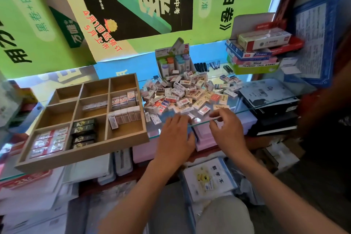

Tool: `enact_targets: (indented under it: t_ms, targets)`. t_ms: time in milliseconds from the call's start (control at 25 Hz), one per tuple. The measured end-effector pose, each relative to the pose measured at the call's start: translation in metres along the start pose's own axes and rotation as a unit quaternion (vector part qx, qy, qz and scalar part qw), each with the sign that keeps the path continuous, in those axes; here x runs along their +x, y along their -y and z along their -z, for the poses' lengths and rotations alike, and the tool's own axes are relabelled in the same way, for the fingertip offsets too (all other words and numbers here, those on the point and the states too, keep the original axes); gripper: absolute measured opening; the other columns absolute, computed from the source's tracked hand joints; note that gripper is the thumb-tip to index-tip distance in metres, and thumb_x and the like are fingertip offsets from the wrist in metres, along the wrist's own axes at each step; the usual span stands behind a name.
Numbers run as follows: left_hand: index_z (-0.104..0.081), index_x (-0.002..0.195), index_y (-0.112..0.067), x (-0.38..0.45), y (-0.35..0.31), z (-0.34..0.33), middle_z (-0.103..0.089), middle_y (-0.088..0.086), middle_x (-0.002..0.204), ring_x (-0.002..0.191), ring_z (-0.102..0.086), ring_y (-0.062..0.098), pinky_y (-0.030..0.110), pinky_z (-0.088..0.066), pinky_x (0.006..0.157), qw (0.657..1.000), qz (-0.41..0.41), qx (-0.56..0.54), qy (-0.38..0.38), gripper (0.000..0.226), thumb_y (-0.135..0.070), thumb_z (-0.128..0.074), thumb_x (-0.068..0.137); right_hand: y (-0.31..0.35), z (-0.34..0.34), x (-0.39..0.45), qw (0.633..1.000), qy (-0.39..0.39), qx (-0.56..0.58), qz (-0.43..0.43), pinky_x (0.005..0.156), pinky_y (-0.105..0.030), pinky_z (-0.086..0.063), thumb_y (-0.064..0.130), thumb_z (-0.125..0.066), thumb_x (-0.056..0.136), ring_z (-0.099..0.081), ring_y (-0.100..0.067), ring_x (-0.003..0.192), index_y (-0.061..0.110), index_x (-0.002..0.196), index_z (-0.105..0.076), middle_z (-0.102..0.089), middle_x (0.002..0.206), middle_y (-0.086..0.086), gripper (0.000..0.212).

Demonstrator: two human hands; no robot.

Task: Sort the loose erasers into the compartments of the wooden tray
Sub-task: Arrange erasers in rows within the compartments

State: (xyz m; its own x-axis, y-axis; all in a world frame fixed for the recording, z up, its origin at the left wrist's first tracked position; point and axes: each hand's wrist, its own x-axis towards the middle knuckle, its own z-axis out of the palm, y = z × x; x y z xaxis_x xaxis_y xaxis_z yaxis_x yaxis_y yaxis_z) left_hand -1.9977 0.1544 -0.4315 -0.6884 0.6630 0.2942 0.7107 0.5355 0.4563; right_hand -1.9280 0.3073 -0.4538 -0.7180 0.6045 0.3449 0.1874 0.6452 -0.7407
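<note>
The wooden tray (81, 159) lies at the left on the glass counter. Its bottom-left compartment holds red-and-white erasers (49, 141) and the bottom-middle one black erasers (83, 133). White erasers (125, 116) stand in the two lower right compartments, and a few lie in the centre one. The top row is empty. A pile of loose erasers (182, 91) lies right of the tray. My left hand (174, 138) reaches flat to the pile's near edge, its fingertips over the nearest erasers. My right hand (228, 129) hovers beside it, fingers loosely curled, nothing visible in them.
A display box of stationery (171, 62) stands behind the pile. Stacked boxes (256, 51) sit at the back right. The glass counter edge (266, 106) runs in front of my hands, with notebooks and boxes on shelves beneath it. Posters cover the wall behind.
</note>
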Motion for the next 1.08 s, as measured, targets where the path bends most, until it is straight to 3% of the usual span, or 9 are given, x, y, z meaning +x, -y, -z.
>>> enact_targets:
  t_ms: [120, 320, 440, 560, 640, 760, 880, 1000, 1080]
  targets:
    - [-0.051, 0.116, -0.017, 0.017, 0.002, -0.011, -0.053, 0.000, 0.117, 0.113, -0.043, 0.019, 0.031, -0.040, 0.090, 0.995, 0.093, -0.017, -0.017, 0.029, -0.031, -0.062, 0.093, -0.009, 0.003, -0.006, 0.999, -0.008, 0.031, -0.009, 0.080, -0.029, -0.047, 0.005, -0.061, 0.086, -0.055, -0.011, 0.094, 0.020, 0.095, -0.063, -0.061, 0.098, 0.008, 0.017]
    - [-0.055, 0.100, -0.020, 0.031, 0.007, -0.015, -0.054, -0.004, 0.096, 0.099, -0.052, 0.018, 0.028, -0.037, 0.072, 0.988, 0.144, -0.046, -0.029, 0.018, -0.028, -0.068, 0.090, -0.010, 0.003, -0.005, 0.998, -0.009, 0.057, -0.013, 0.071, -0.019, -0.044, 0.007, -0.060, 0.089, -0.057, -0.002, 0.086, 0.024, 0.096, -0.063, -0.063, 0.097, 0.012, 0.019]
    - [-0.055, 0.123, -0.023, 0.029, 0.007, -0.009, -0.059, -0.005, 0.101, 0.092, -0.056, 0.012, 0.023, -0.041, 0.070, 0.969, 0.193, -0.149, -0.033, 0.034, -0.030, -0.067, 0.092, -0.007, 0.004, 0.005, 0.997, -0.031, 0.057, -0.038, 0.064, -0.018, -0.041, 0.013, -0.060, 0.093, -0.058, -0.001, 0.078, 0.029, 0.096, -0.060, -0.063, 0.091, 0.015, 0.016]
    - [-0.047, 0.143, -0.020, 0.023, 0.002, -0.001, -0.060, -0.002, 0.104, 0.092, -0.058, 0.010, 0.022, -0.050, 0.076, 0.911, 0.266, -0.313, -0.028, 0.048, -0.029, -0.060, 0.097, 0.000, -0.001, 0.014, 0.998, -0.049, 0.024, -0.041, 0.064, -0.023, -0.041, 0.017, -0.060, 0.093, -0.058, -0.008, 0.077, 0.027, 0.100, -0.059, -0.063, 0.096, 0.011, 0.012]
    - [-0.051, 0.141, -0.019, 0.020, 0.001, 0.004, -0.062, -0.003, 0.118, 0.105, -0.059, 0.012, 0.031, -0.052, 0.094, 0.854, 0.314, -0.413, -0.029, 0.042, -0.024, -0.057, 0.100, 0.003, 0.002, 0.021, 0.993, -0.099, -0.020, -0.054, 0.068, -0.028, -0.040, 0.016, -0.059, 0.092, -0.058, -0.014, 0.081, 0.022, 0.101, -0.059, -0.061, 0.100, 0.007, 0.011]
    - [-0.063, 0.126, -0.019, 0.020, 0.002, 0.011, -0.067, -0.005, 0.115, 0.106, -0.061, 0.013, 0.030, -0.053, 0.086, 0.789, 0.358, -0.497, -0.046, 0.028, -0.015, -0.059, 0.098, -0.003, 0.021, 0.039, 0.982, -0.163, -0.010, -0.092, 0.072, -0.031, -0.041, 0.012, -0.058, 0.091, -0.059, -0.021, 0.090, 0.016, 0.103, -0.059, -0.059, 0.101, 0.004, 0.013]
    - [-0.068, 0.111, -0.016, 0.026, 0.001, 0.020, -0.071, 0.000, 0.105, 0.100, -0.065, 0.017, 0.028, -0.051, 0.076, 0.751, 0.365, -0.543, -0.091, 0.020, -0.013, -0.069, 0.091, -0.005, 0.026, 0.047, 0.996, -0.079, -0.022, -0.040, 0.074, -0.030, -0.047, 0.015, -0.058, 0.092, -0.059, -0.017, 0.093, 0.019, 0.114, -0.062, -0.063, 0.109, 0.003, 0.023]
    - [-0.066, 0.104, -0.018, 0.028, -0.001, 0.026, -0.074, -0.001, 0.097, 0.094, -0.069, 0.016, 0.028, -0.052, 0.076, 0.762, 0.346, -0.537, -0.110, 0.024, -0.015, -0.077, 0.084, 0.015, 0.001, 0.044, 0.987, 0.091, -0.089, 0.100, 0.089, -0.037, -0.047, 0.021, -0.059, 0.093, -0.053, -0.020, 0.110, 0.024, 0.131, -0.058, -0.061, 0.126, 0.004, 0.038]
    - [-0.062, 0.105, -0.021, 0.024, 0.001, 0.031, -0.075, 0.000, 0.093, 0.090, -0.071, 0.018, 0.032, -0.056, 0.078, 0.766, 0.343, -0.532, -0.108, 0.029, -0.013, -0.078, 0.082, 0.024, -0.021, 0.047, 0.957, 0.148, -0.183, 0.170, 0.094, -0.041, -0.044, 0.022, -0.059, 0.092, -0.051, -0.028, 0.116, 0.022, 0.137, -0.054, -0.059, 0.135, -0.001, 0.045]
